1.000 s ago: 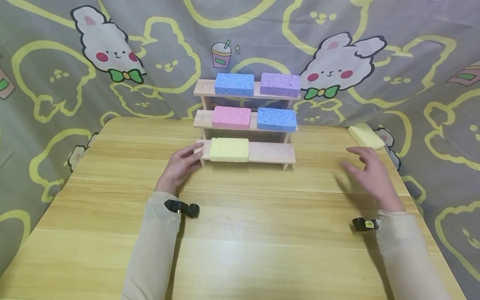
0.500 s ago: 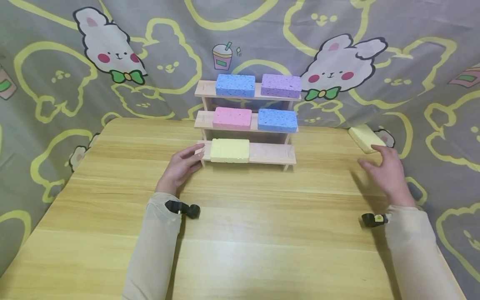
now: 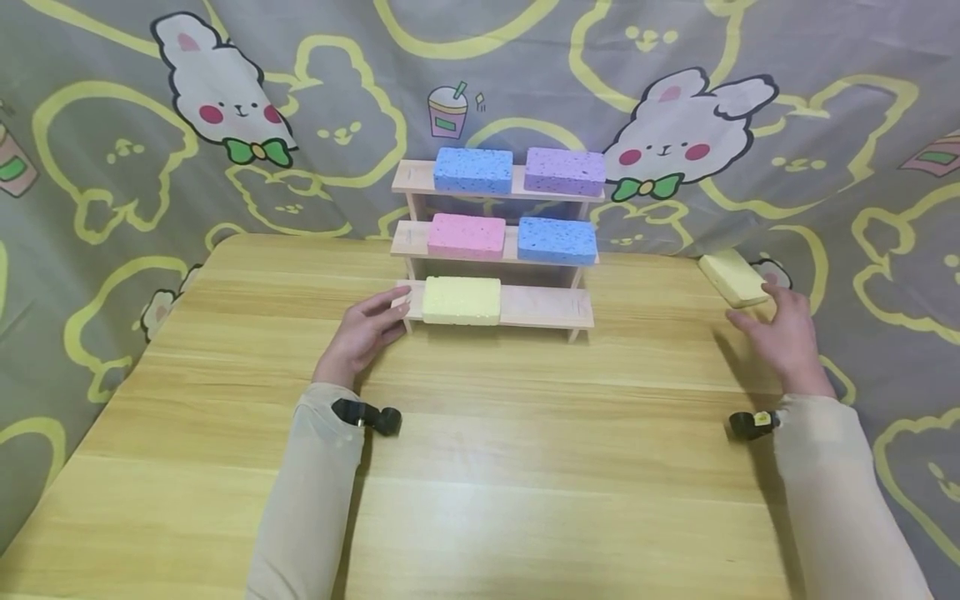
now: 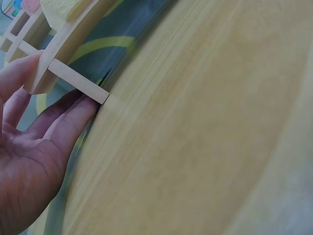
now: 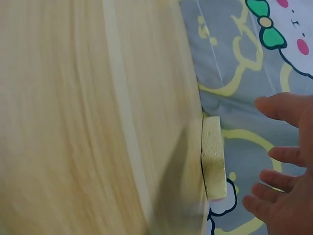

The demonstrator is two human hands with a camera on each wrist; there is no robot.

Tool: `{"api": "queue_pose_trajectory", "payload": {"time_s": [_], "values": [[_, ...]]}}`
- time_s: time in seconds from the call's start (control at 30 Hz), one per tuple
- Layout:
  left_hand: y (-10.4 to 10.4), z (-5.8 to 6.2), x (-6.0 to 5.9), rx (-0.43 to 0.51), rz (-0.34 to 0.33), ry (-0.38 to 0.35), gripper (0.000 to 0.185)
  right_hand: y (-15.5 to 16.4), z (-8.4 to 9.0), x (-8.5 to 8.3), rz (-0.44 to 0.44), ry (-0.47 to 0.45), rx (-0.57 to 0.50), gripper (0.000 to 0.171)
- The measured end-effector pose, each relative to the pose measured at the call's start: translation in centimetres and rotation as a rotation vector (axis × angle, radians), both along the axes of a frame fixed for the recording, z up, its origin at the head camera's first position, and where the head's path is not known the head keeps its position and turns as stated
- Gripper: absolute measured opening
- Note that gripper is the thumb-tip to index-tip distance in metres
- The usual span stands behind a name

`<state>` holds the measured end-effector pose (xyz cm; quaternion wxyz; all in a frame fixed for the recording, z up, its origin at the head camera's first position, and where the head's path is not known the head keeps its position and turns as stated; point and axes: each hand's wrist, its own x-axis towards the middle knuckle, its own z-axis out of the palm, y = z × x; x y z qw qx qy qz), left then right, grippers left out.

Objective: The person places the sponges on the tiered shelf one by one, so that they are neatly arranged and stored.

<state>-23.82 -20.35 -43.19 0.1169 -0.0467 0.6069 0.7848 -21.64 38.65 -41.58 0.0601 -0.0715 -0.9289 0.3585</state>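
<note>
Sponges: six total, five sitting on rack (image 3: 546,307), one loose yellow sponge (image 3: 732,277) lying at table's (image 3: 480,467) far right corner. Right hand (image 3: 783,337) hovering beside it, fingers spread, gripping nothing. Left hand (image 3: 362,333) touching rack's end, fingers relaxed.

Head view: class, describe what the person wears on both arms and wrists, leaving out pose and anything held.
Both arms wear long, plain beige sleeves reaching to the wrists. A small black device sits at the left wrist, and a similar black one with a yellow mark at the right. The left hand and right hand are bare.

Six sponges (image 3: 462,300), one rack (image 3: 546,307).
</note>
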Motion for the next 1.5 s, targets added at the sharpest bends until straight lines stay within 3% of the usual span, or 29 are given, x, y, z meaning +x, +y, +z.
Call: {"api": "queue_pose_trajectory", "payload": {"time_s": [0.3,0.6,0.8,1.03,1.5], "values": [[0.1,-0.1,0.0,0.008,0.006,-0.004,0.048,1.6,-0.5,-2.2,0.024,-0.053,0.006,0.095],[0.1,0.1,0.0,0.002,0.005,0.007,0.049,3.2,-0.2,-4.5,0.048,-0.102,0.048,0.093],[0.2,0.1,-0.1,0.013,0.002,0.019,0.048,4.0,-0.2,-5.3,0.039,-0.163,0.068,0.096],[0.2,0.2,-0.1,0.012,-0.001,0.026,0.045,4.3,-0.6,-5.9,0.047,-0.173,0.114,0.095],[0.1,0.1,-0.1,0.003,0.007,0.013,0.047,3.9,-1.6,-6.1,0.037,-0.081,0.182,0.064]]}}
